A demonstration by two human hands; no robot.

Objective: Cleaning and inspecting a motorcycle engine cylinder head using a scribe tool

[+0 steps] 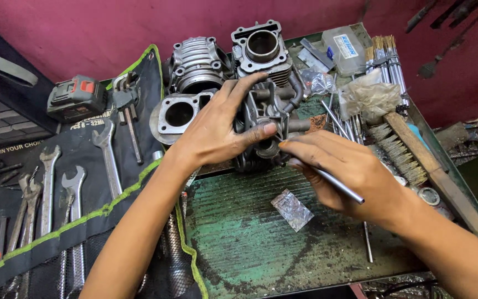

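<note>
While the dark engine cylinder head point(266, 119) was steadied on the green table point(250, 238) by the left hand point(217, 130), grip closed over it, a thin metal rod point(336, 185) was pinched in the right hand point(349, 171), its long axis slanting up-left toward the head, just beside.

spanners point(48, 188) | wire brush point(396, 152) | battery pack point(76, 98) | foil packet point(292, 209)

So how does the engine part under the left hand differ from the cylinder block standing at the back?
The engine part is dark and grimy; the cylinder block is paler grey metal. The left hand grips the engine part and the right hand, holding a thin metal rod, touches it; the cylinder block stands free. The cylinder block shows an open round bore on top; the engine part's is hidden. Both are cast metal.
</note>
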